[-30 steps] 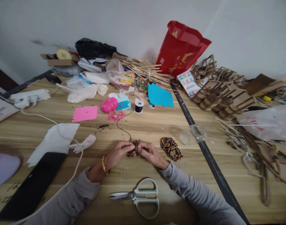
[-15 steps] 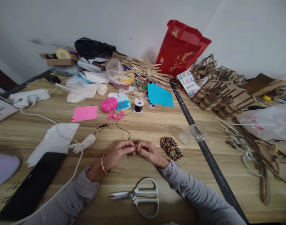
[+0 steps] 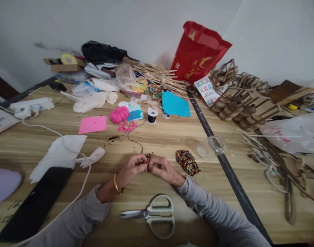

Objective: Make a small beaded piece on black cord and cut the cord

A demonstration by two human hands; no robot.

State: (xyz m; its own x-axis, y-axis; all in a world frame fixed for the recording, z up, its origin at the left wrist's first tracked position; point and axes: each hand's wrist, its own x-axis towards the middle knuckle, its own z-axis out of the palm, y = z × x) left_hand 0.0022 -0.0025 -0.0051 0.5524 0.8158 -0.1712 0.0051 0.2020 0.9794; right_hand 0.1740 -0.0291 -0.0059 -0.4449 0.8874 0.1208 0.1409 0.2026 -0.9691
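My left hand [image 3: 133, 167] and my right hand [image 3: 164, 168] meet over the table, fingertips pinched together around a small string of coloured beads [image 3: 148, 156]. Part of the beads shows between the fingers; the rest is hidden. A thin black cord [image 3: 131, 139] runs from just beyond my left fingers to a white spool of black cord [image 3: 152, 116]. To the right of my right hand lies a coiled heap of multicoloured bead strands [image 3: 188, 162]. Scissors with pale handles [image 3: 160, 216] rest nearer to me, blades pointing left.
Black snippets [image 3: 113, 138], a pink sheet [image 3: 93, 124] and a pink yarn ball [image 3: 120, 114] lie beyond my left hand. A black phone-like slab [image 3: 35, 204] and white cable are at left. Blue sheets [image 3: 175, 104], a red bag [image 3: 199, 51] and small woven baskets [image 3: 227, 109] stand farther back.
Both hands stay together on the beads. The left fingers have shifted slightly, and the left wrist has turned a little. Nothing else has visibly moved.
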